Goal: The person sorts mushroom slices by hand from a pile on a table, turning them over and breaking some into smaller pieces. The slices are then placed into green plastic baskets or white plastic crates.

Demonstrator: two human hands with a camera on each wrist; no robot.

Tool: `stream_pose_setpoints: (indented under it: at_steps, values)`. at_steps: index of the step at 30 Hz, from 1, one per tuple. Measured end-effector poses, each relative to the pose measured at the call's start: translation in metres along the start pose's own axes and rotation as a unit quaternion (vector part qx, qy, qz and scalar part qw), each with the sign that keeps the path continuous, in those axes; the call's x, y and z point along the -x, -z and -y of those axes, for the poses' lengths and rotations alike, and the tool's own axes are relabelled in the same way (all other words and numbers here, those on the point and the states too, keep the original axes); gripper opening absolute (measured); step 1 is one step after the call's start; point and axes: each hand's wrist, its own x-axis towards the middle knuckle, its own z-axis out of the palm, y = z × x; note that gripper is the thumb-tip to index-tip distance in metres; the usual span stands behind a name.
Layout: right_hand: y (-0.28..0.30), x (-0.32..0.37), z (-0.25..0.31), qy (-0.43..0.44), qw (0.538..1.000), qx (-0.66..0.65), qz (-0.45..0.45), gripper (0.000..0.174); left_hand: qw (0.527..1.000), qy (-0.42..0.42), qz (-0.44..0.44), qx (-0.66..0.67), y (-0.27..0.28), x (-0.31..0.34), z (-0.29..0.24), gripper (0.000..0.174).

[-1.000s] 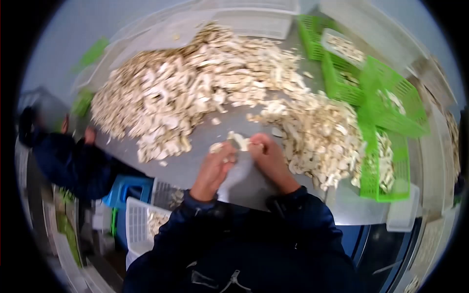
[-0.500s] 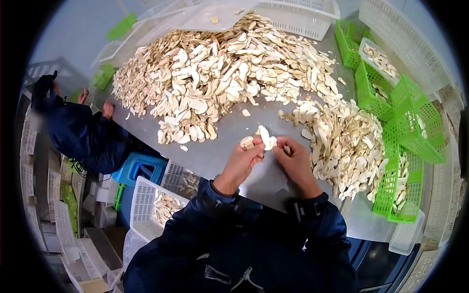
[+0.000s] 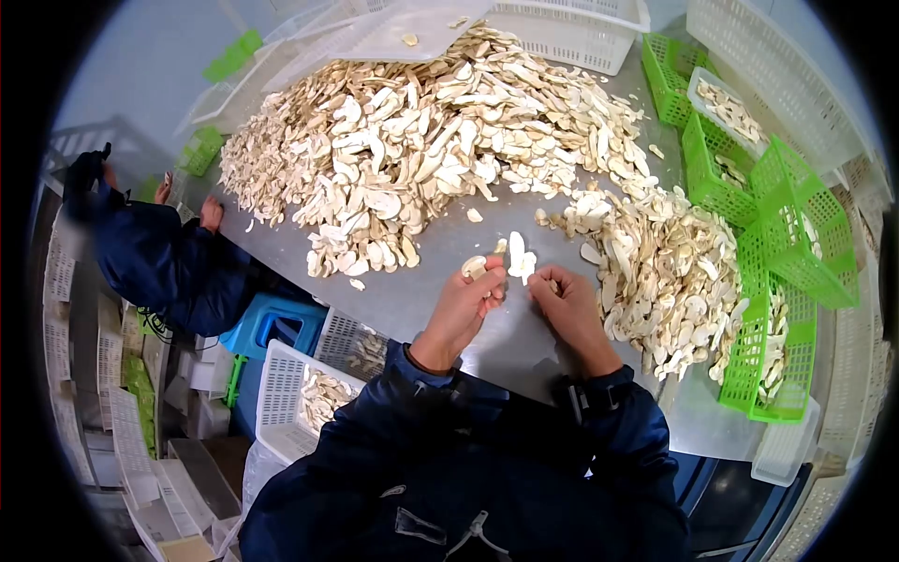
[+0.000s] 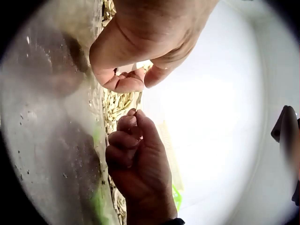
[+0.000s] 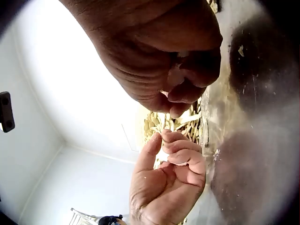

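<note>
Both hands are raised over the metal table (image 3: 449,239), between two heaps of pale dried mushroom slices. My left hand (image 3: 461,311) grips slices, a rounded mushroom slice (image 3: 474,268) standing out above its curled fingers. Just to the right, the fingertips of my right hand (image 3: 569,314) pinch the lower end of a white mushroom slice (image 3: 518,255). Another slice partly shows inside the right hand's curled fingers. The large mushroom heap (image 3: 421,140) lies beyond the hands, and the smaller mushroom heap (image 3: 670,272) is beside the right hand. In the right wrist view the left hand's fingers (image 5: 180,154) curl inward.
Green baskets (image 3: 768,351) with some slices line the table's right side. White crates (image 3: 571,37) stand at the back. Near my left elbow is a white basket (image 3: 281,393) holding slices, beside a blue stool (image 3: 276,323). Another person (image 3: 159,253) works at the table's left end.
The head view has shifted and sharpened since a second ago. Since half a second ago, the hands have moved slightly apart, the white slice now at the right fingertips.
</note>
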Motion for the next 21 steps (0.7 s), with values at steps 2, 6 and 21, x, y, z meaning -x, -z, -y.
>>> stream_pose_setpoints:
  at_steps: [2, 6, 21]
  values:
    - [0.0, -0.001, -0.004, 0.035, 0.999, 0.035, -0.003, 0.02, 1.0, -0.012, 0.016, -0.002, 0.001, -0.002, 0.002, 0.015]
    - [0.002, 0.003, 0.004, 0.046, 0.997, 0.068, -0.011, 0.017, 1.0, -0.008, 0.016, -0.023, 0.001, -0.002, -0.001, 0.021]
    - [-0.015, 0.003, -0.006, 0.093, 0.993, -0.067, 0.018, 0.02, 0.984, 0.044, 0.083, 0.153, -0.001, -0.005, 0.004, 0.06]
